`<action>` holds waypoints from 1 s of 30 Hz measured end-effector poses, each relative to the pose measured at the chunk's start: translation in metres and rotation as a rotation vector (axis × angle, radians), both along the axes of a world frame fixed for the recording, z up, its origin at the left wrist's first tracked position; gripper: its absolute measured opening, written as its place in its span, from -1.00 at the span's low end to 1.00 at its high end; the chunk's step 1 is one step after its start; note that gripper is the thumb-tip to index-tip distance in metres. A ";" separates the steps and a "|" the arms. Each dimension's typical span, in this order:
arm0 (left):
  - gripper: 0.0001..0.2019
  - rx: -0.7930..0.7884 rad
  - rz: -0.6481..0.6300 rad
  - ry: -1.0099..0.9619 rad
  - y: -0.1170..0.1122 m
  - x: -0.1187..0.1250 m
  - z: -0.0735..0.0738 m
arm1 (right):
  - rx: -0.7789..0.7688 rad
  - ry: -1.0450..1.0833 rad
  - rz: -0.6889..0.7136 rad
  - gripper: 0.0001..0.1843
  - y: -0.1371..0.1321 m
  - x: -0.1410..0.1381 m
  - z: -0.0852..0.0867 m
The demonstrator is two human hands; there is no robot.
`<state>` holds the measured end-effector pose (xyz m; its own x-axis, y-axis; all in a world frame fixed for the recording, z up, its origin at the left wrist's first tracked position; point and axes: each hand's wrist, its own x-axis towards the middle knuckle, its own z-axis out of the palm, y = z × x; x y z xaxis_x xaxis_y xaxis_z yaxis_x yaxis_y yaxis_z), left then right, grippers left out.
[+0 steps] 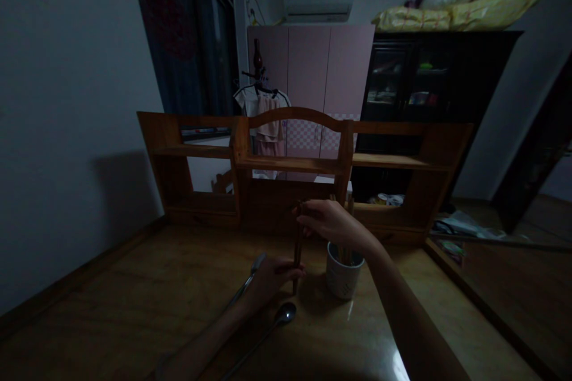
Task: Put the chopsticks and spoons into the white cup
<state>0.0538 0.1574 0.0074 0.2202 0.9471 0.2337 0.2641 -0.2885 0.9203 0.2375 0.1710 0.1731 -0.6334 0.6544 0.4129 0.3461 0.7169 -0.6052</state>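
A pair of brown chopsticks (297, 245) stands upright over the wooden desk (147, 303). My right hand (328, 221) is closed on their top end, and my left hand (269, 281) is closed round their lower end. Just to the right stands a white cup (340, 277) with more chopsticks sticking out of it, partly hidden behind my right wrist. A metal spoon (274, 322) lies on the desk below my left hand. A second spoon (246, 283) lies to the left of my left hand.
A low wooden shelf unit (295, 161) runs along the back of the desk. Behind it are a pink wardrobe (313, 65), a dark glass-door cabinet (429, 89) with bundles on top, and clothes on a rack. Papers lie at the right.
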 end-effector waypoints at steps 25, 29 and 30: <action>-0.67 0.127 -0.036 0.194 -0.005 -0.005 0.007 | 0.005 -0.030 0.011 -0.91 0.002 0.001 -0.005; -0.70 0.149 0.008 0.187 -0.010 -0.002 0.008 | -0.001 -0.019 0.032 -0.92 -0.001 0.001 -0.002; -0.71 0.158 0.013 0.189 -0.010 -0.001 0.007 | -0.004 -0.018 0.039 -0.92 -0.002 0.002 -0.002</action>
<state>0.0526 0.1476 0.0149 0.2623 0.9051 0.3346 0.4323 -0.4202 0.7979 0.2391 0.1693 0.1713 -0.6659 0.6307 0.3986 0.3290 0.7277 -0.6018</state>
